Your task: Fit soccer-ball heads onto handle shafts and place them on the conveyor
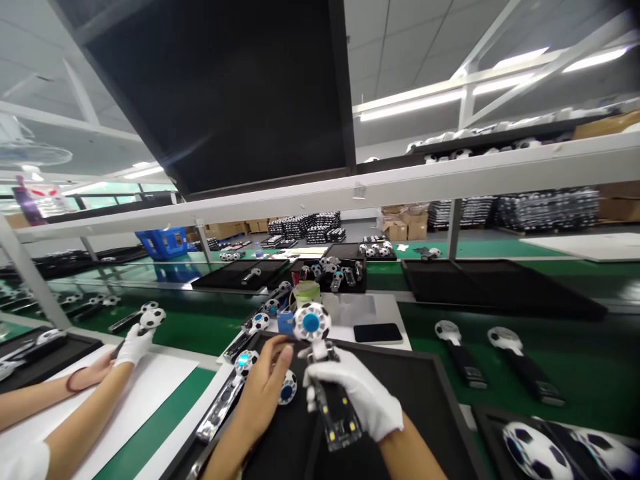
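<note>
1. Okay, so my right hand (357, 398), the one in the white glove, is clamping the ball-headed gadget (311, 322) by its handle. It's holding the gadget upright over the near middle of the black tray (430, 393). The football-pattern head with the blue centre is facing me, and the handle's open back is showing below the glove.
2. My left hand (265, 390) is bare and sitting low over the left part of the tray, fingers curled and thumb pointing at the gadget. It's touching a round ball piece (289, 389) lying on the tray, but I can't tell if it's actually pinching it.
3. A second gadget (225, 400) is lying along the tray's left edge.
4. A dark phone (377, 332) is lying flat just behind the tray's far edge.
5. Two more gadgets (460, 353) are lying on the green belt (590, 333) right of the tray.
6. Well left of the tray, a co-worker's gloved hand (134, 343) is holding up a ball-headed piece (153, 318).
</note>
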Demonstrator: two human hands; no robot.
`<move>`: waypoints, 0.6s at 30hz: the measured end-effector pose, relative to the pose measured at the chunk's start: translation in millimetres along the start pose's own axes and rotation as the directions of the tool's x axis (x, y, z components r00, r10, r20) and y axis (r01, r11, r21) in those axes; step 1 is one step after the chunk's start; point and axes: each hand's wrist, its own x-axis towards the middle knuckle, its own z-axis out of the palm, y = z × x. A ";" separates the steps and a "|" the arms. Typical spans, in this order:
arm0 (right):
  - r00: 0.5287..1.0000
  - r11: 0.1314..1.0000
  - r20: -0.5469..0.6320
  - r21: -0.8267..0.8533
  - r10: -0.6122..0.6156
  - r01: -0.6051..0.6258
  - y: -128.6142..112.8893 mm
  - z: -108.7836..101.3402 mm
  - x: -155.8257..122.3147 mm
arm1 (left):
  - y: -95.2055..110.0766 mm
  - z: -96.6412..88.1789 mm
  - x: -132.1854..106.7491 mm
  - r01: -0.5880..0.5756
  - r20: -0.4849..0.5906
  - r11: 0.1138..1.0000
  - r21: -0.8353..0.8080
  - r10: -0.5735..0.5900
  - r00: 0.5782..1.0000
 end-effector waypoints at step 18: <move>0.954 0.996 -0.291 0.045 -0.066 0.083 -29.6 -34.2 -4.9 | -99.8 13.3 3.9 0.000 0.207 0.698 0.716 -0.212 0.955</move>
